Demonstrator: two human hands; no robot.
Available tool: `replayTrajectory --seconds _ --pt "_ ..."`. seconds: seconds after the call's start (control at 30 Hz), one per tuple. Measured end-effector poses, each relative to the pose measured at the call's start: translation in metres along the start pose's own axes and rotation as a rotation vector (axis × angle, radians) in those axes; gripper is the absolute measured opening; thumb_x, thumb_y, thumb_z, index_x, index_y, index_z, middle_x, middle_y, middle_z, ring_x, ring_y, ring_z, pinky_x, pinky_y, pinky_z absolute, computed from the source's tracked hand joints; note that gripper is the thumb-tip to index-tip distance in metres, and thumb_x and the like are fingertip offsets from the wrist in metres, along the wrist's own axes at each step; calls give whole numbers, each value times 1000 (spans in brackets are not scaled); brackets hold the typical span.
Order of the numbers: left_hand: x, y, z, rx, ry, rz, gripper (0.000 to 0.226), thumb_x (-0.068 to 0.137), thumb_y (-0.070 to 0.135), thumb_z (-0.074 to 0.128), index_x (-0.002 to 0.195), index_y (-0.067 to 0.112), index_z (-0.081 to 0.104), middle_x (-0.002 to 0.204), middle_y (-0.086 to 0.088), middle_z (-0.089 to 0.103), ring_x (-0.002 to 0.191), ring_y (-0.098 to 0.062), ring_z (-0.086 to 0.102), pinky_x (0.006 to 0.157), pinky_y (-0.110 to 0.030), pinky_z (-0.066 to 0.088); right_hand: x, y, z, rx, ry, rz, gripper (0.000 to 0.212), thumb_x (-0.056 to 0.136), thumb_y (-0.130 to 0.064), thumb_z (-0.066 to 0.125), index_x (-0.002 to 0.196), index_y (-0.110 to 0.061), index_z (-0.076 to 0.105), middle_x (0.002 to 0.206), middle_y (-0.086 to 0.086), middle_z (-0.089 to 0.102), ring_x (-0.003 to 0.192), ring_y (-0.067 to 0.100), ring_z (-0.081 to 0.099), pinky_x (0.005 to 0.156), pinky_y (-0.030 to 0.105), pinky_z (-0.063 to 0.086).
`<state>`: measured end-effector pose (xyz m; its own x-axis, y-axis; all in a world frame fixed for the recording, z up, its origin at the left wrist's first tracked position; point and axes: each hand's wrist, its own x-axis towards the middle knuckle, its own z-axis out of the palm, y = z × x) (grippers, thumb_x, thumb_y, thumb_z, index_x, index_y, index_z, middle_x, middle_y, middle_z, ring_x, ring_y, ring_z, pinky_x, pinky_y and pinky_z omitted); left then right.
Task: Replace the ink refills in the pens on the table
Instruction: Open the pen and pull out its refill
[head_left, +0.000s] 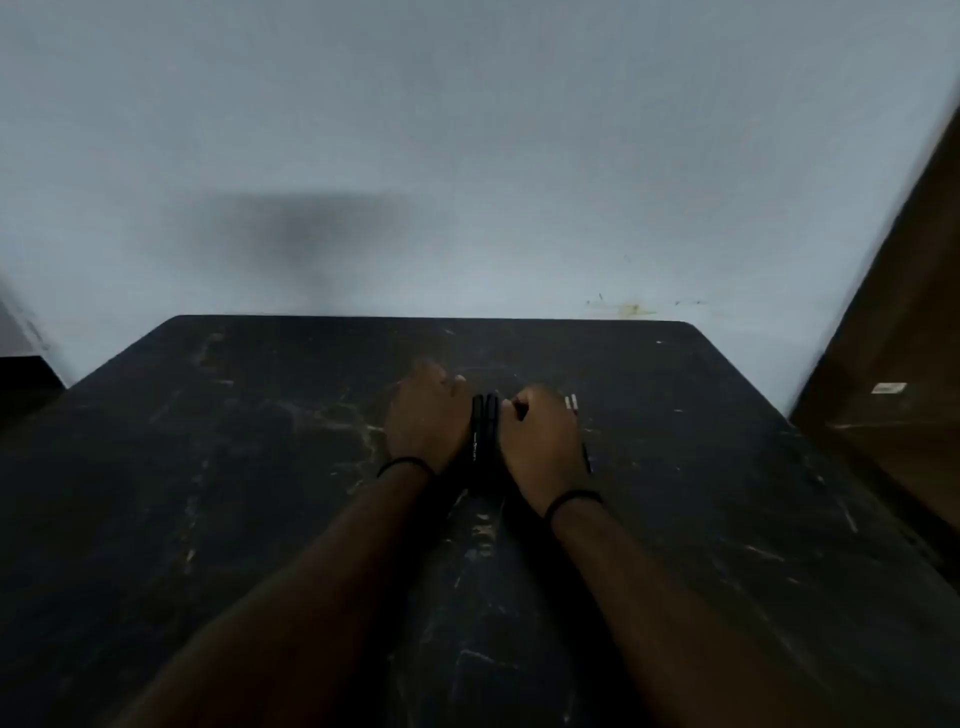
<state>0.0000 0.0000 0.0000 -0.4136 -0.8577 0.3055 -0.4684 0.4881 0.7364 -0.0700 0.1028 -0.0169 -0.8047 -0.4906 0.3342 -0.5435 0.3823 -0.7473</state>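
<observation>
Pens (484, 436) lie bunched on the dark table (208, 467) between our hands, seemingly still assembled (the dim view hides detail). Left hand (425, 415) rests beside them, fingers loosely curled; right hand (540, 434) is fisted, contents unclear. Pale refill ends (571, 402) peek beyond it. We judge nearly everything remains.

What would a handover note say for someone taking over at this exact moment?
Left hand: resting on the black table beside the pens, nothing visibly in its grip.
Right hand: curled on the other side; contents unclear.
Black pens: lying together between the hands, apparently still assembled.
White refill tips: poke out beyond the right hand.
Done: nothing visible. Left: apparently every refill swap.
</observation>
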Motion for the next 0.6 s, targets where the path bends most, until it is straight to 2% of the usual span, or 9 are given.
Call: replayTrajectory --seconds 0.1,0.17,0.3,0.37,0.43,0.53,0.6 --pt "6 -3 7 12 29 -37 19 91 36 52 80 20 51 77 1 59 74 -23 56 67 -32 41 2 4 2 -29 29 32 37 94 -37 55 63 -18 45 58 -3 50 54 9 47 54 28 24" --pt "8 -8 12 6 42 -42 19 92 36 52 77 24 52 72 6 55 68 -17 53 66 -30 39 2 4 3 -89 10 44 35 92 -42 57 68 -16 52 63 -2 56 58 13 52 52 28 29" --pt "13 -14 16 17 68 -15 19 94 36 52 80 23 57 75 6 58 67 -13 52 65 -28 37 7 4 7 -176 -38 59 31 86 -47 63 79 -17 59 77 0 64 73 20 60 60 28 38" --pt "13 -16 16 26 70 -1 21 94 35 52 80 21 58 74 6 58 63 -9 51 59 -27 35 9 5 8 -177 -53 66 30 83 -46 66 82 -16 61 79 0 65 75 20 62 61 27 39" --pt "13 -17 16 28 69 5 22 95 36 51 81 19 59 73 6 58 65 -10 52 60 -28 37 10 6 7 -195 -66 56 29 83 -42 66 79 -14 63 77 2 66 75 21 63 60 25 38" --pt "13 -19 18 12 55 16 23 95 36 50 84 18 59 75 5 59 69 -12 55 63 -30 39 11 6 5 -219 -85 53 27 83 -33 61 67 -11 56 64 4 57 71 26 63 58 25 33" --pt "13 -19 17 6 57 29 24 95 36 50 84 18 60 74 4 60 69 -13 57 63 -30 40 8 3 4 -230 -77 35 30 83 -30 59 62 -14 46 63 3 51 69 28 59 59 27 31"
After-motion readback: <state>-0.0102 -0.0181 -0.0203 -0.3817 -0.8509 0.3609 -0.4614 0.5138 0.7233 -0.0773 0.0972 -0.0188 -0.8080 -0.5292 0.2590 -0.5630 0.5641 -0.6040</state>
